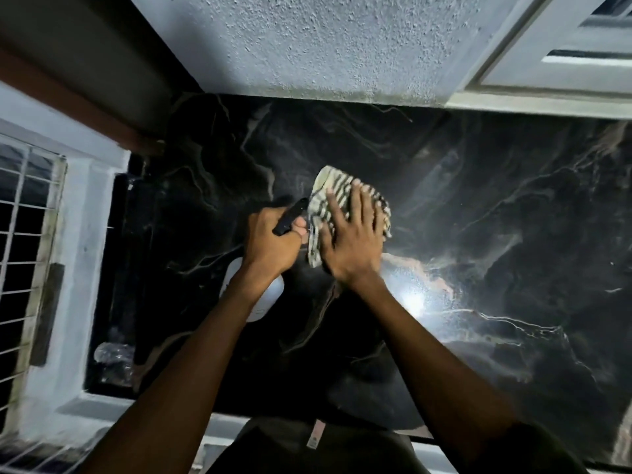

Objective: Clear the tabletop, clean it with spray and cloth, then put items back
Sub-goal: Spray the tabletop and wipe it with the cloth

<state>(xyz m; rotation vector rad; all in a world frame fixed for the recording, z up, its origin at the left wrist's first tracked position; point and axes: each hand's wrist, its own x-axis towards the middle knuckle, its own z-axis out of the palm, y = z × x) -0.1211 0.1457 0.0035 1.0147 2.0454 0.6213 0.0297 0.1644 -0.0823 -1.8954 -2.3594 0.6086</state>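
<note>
The soft, light striped cloth point(337, 206) lies on the dark desk point(513, 234) under the flat, spread right hand point(352, 241), best pressed by the palm, while just beside it the left hand point(273, 241) grips what seems a spray bottle point(290, 217).

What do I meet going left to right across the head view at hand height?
Barred window → left hand gripping the black spray bottle → striped cloth under the flat right hand → bare dark marble tabletop.
</note>
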